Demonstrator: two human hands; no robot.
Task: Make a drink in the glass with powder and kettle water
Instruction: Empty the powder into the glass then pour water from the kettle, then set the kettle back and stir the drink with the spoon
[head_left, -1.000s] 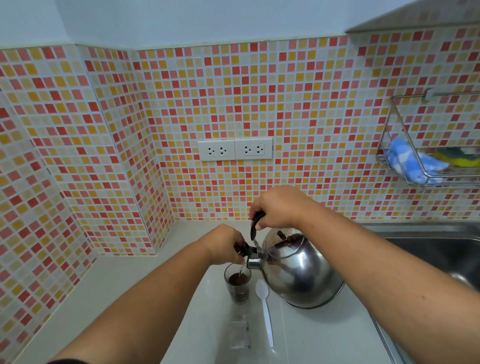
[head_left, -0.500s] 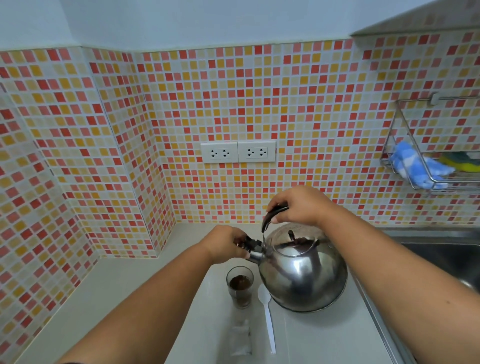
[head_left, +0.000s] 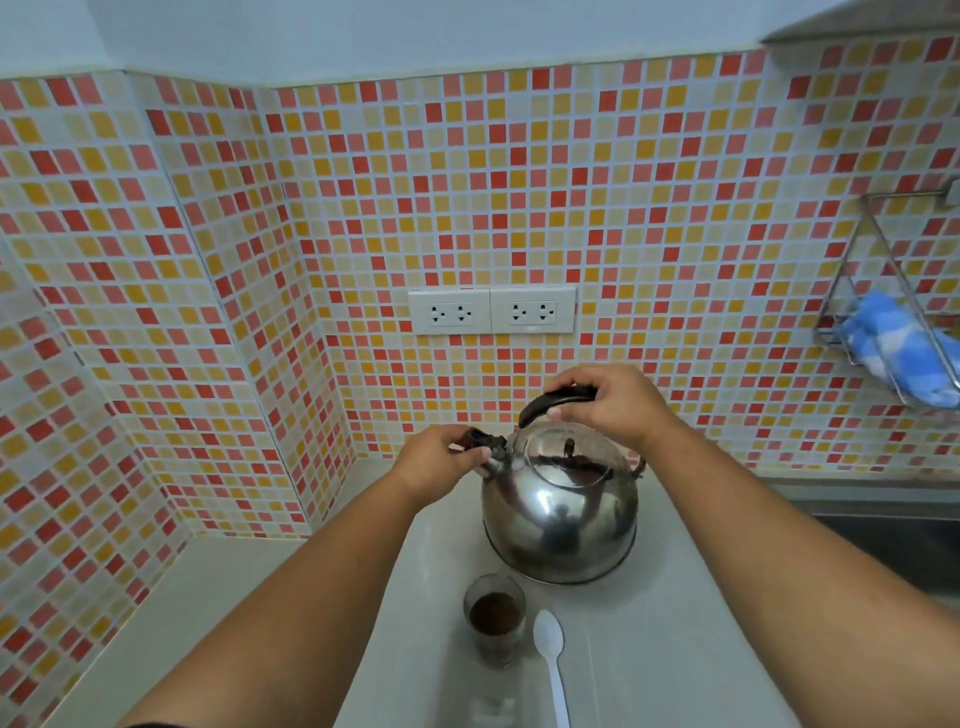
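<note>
A shiny steel kettle stands upright on the pale counter, behind the glass. My right hand grips its black top handle. My left hand pinches the black cap on the kettle's spout. A small clear glass with dark brown liquid sits in front of the kettle. Just right of the glass lies a white plastic spoon. An opened clear sachet lies at the bottom edge, below the glass.
The counter ends in a tiled corner at the left. A steel sink drops away on the right. A wire rack with a blue cloth hangs on the right wall. Two white sockets sit on the back wall.
The kettle was tilted with its spout over the glass, pouring. It has since swung upright and moved back onto the counter behind the glass. Both hands kept their hold.
</note>
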